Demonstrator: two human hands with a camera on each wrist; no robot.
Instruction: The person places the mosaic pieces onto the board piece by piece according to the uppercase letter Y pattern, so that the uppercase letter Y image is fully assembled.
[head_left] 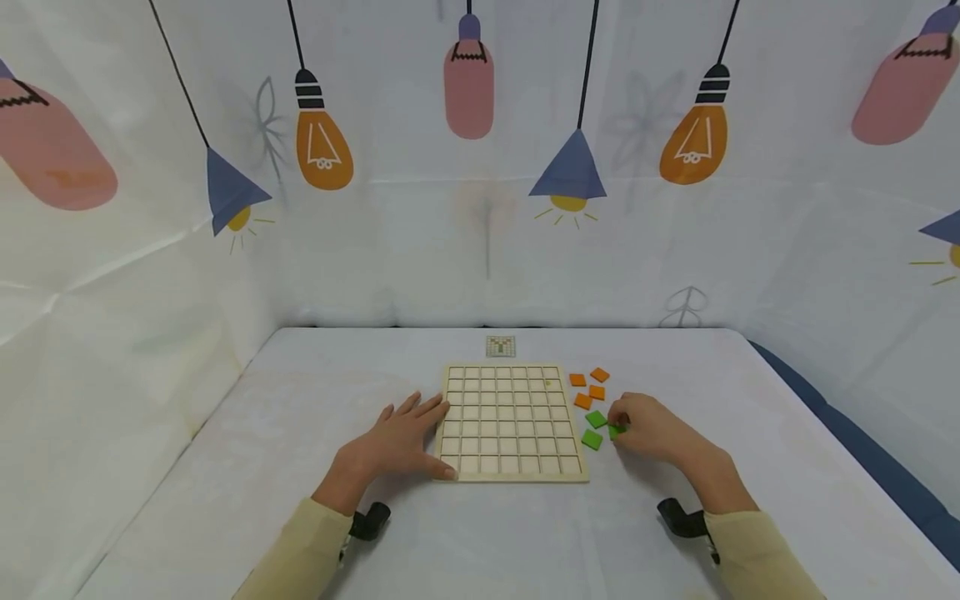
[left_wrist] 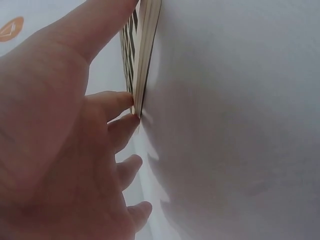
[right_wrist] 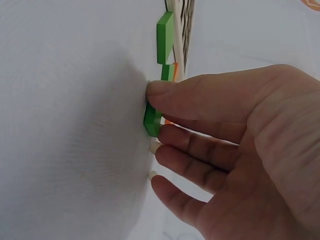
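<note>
A light wooden grid board (head_left: 512,479) with rows of square cells lies flat on the table. My left hand (head_left: 395,442) rests at its left edge, fingers spread and thumb at the near left corner; in the left wrist view two fingertips (left_wrist: 131,125) touch the board's side (left_wrist: 145,60). Right of the board, my right hand (head_left: 656,427) pinches a green square tile (head_left: 615,432) between thumb and fingers. In the right wrist view the thumb covers part of that tile (right_wrist: 151,121), which is at the tabletop. Two more green tiles, one being the nearer (head_left: 592,439), lie beside it.
Several orange square tiles (head_left: 577,380) lie right of the board's far half. Behind the board is a small patterned card (head_left: 500,347). A white cloth (head_left: 405,250) printed with lamps hangs behind the white table (head_left: 337,367).
</note>
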